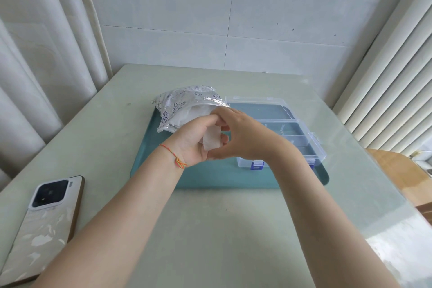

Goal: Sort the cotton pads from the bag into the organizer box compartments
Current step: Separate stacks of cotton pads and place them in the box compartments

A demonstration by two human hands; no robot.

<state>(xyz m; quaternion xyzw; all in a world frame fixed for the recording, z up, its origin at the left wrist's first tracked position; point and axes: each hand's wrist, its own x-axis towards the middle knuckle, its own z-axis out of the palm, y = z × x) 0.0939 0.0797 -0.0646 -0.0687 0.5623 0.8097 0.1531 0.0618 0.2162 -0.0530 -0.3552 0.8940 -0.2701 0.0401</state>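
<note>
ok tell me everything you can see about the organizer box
The organizer box is clear, colourless plastic and looks rigid. It lies open on the right part of a teal tray, its lid folded back flat toward the wall. Thin clear dividers split the base into compartments; those in view look empty. Two blue latches sit on the near front edge. The right forearm crosses in front and hides part of it. The printed bag of cotton pads lies just left of the lid; whether they touch is unclear.

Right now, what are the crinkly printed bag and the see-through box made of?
The crinkly printed bag looks like thin, shiny plastic film: it wrinkles, glints, and white pads show through. The see-through compartment box looks like hard, glossy clear plastic: straight rigid walls, the teal tray visible through it, blue clips in front.
</note>
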